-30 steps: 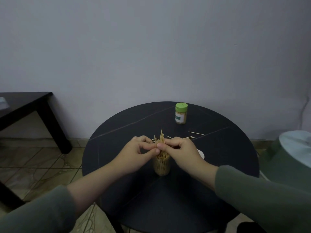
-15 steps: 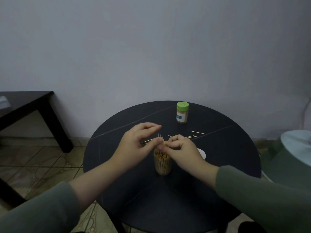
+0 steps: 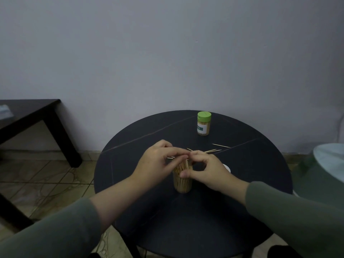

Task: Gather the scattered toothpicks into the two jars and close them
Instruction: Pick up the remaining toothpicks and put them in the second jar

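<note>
An open clear jar [image 3: 182, 181] packed with toothpicks stands in the middle of the round black table [image 3: 242, 185]. My left hand [image 3: 158, 162] lies over the jar's mouth, its fingers fairly straight across the toothpick tips. My right hand [image 3: 206, 170] grips the jar near its top, thumb on the front wall and fingers curled behind. A second jar [image 3: 203, 123] with a green lid stands shut at the back of the table. Loose toothpicks [image 3: 221, 145] lie behind my hands, and more toothpicks [image 3: 213, 150] lie close to my right hand's fingers.
A white lid [image 3: 227, 168] lies on the table, partly hidden behind my right hand. A dark side table [image 3: 37, 112] stands at the left over a tiled floor. A green and white object [image 3: 329, 161] sits off the table's right edge.
The toothpick bundle that stuck up out of the jar between both hands has gone down into it. My left hand opened and flattened over the top; my right thumb moved onto the jar's side.
</note>
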The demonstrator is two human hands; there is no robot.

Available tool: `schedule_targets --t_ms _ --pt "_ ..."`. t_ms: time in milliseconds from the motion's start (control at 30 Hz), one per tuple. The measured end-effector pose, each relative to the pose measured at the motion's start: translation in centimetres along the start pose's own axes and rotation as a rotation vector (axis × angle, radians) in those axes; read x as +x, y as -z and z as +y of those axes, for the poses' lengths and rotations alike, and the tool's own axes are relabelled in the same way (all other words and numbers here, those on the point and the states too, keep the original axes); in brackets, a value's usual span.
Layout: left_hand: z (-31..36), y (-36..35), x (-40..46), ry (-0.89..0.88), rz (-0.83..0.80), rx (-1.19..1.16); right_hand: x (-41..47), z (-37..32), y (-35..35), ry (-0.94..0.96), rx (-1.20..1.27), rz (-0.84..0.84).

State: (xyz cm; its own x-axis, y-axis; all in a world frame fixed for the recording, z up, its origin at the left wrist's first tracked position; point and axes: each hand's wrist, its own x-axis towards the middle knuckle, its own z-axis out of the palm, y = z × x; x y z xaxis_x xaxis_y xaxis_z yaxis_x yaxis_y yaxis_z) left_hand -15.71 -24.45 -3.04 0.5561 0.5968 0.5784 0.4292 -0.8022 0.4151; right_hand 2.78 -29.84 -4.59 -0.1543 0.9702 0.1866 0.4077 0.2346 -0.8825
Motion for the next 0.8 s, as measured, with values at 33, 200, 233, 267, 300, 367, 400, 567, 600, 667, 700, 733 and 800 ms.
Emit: schedule_targets --t_ms 33,200,233,267,300,367,400,567,600,667,700,733,800 --pt "0.0 0.0 -0.1 -0.016 -0.017 0.026 0.0 0.0 0.2 -0.005 -0.027 -0.023" --pt "0.1 0.4 -0.3 -0.081 -0.170 -0.021 0.0 -0.3 0.6 -0.034 -0.086 -0.058" --pt "-0.1 0.5 -0.2 -0.099 -0.178 -0.005 0.1 -0.4 0.7 -0.032 -0.094 -0.060" --pt "-0.3 0.5 -0.1 -0.117 -0.172 0.024 0.1 -0.5 0.7 -0.027 -0.111 -0.063" --pt "-0.5 0.5 -0.1 -0.126 -0.147 0.041 0.2 -0.4 0.7 -0.020 -0.134 -0.067" --pt "-0.8 0.4 0.0 -0.086 -0.077 -0.001 0.1 -0.4 0.8 -0.021 -0.146 -0.074" --pt "-0.8 0.3 0.0 -0.051 -0.056 -0.043 0.1 -0.5 0.8 -0.022 -0.140 -0.075" --pt "-0.7 0.1 0.0 -0.190 -0.284 0.053 0.1 -0.5 0.9 -0.019 -0.120 -0.062" --pt "-0.8 0.2 0.0 -0.225 -0.332 0.092 0.1 -0.4 1.0 -0.023 -0.122 -0.065" --pt "-1.2 0.9 0.0 -0.290 -0.352 0.209 0.2 -0.3 1.1 -0.030 -0.156 -0.069" --pt "-1.3 1.2 0.0 -0.307 -0.337 0.257 0.2 -0.3 1.1 -0.034 -0.171 -0.070" --pt "-1.4 1.4 -0.1 -0.311 -0.317 0.277 0.2 -0.4 1.1 -0.038 -0.179 -0.074" --pt "-1.5 1.6 -0.3 -0.310 -0.305 0.254 0.3 -0.4 1.2 -0.041 -0.195 -0.090"
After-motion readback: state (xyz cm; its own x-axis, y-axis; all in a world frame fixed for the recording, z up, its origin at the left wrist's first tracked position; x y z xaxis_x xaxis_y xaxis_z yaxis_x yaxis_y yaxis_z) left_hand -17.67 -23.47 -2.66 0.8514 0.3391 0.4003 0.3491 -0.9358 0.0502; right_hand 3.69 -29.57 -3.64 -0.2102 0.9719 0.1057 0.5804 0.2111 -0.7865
